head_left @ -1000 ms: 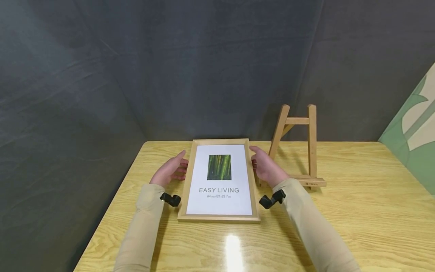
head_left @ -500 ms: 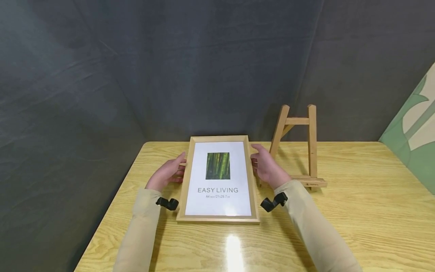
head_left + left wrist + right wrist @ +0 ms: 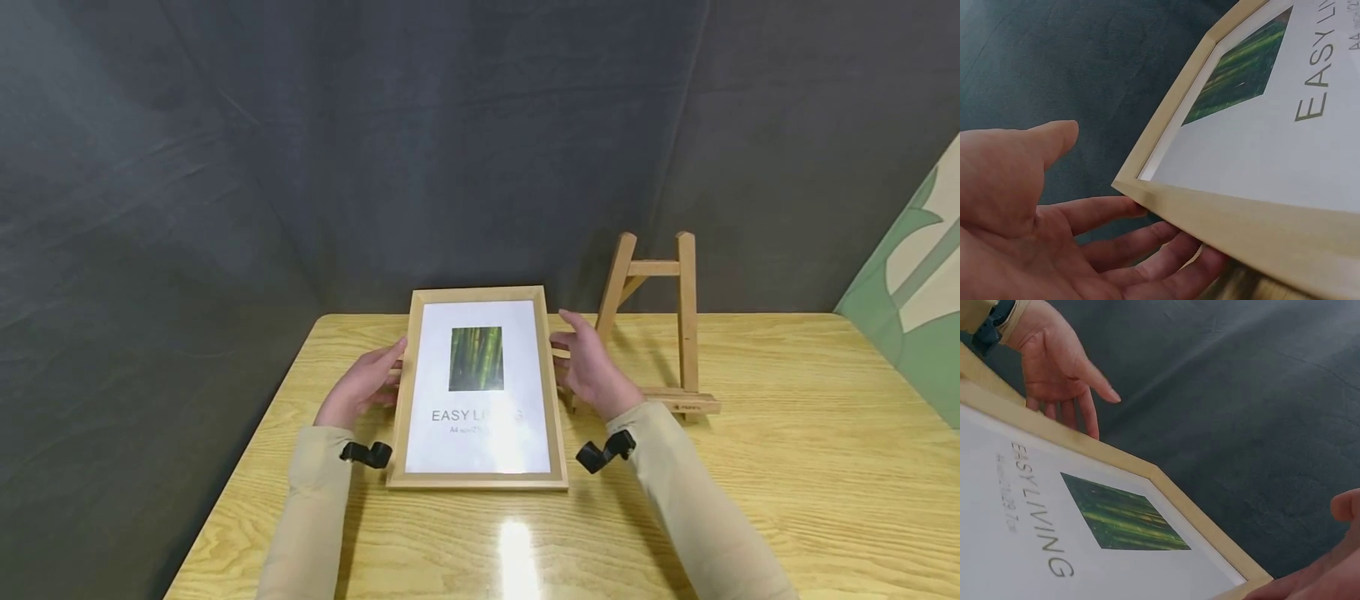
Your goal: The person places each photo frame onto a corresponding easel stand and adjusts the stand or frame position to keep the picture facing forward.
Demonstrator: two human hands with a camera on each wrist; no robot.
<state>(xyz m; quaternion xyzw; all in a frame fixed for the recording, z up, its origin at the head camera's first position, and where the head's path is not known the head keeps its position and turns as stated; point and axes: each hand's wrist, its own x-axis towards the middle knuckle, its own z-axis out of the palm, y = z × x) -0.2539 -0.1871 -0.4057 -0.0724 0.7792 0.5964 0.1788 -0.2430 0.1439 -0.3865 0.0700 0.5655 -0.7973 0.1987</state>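
Note:
A light wooden picture frame rests on its near edge at the middle of the table, its far edge raised off the top. It holds a white sheet with a bamboo picture and the words EASY LIVING. At its left side is my left hand; in the left wrist view, the fingertips touch the frame's edge from beneath, thumb held away. My right hand lies along the opposite side with fingers extended to the edge. In the right wrist view that hand is mostly cut off.
Just right of my right hand stands a small wooden easel with a ledge low on its front. Wood-grain table reaches far to the right. A dark curtain hangs behind, and a green patterned panel is at far right.
The frame's far edge has risen, tilting the frame up toward me, while its near edge stays almost in place. Both hands have shifted slightly, the left one a little further left.

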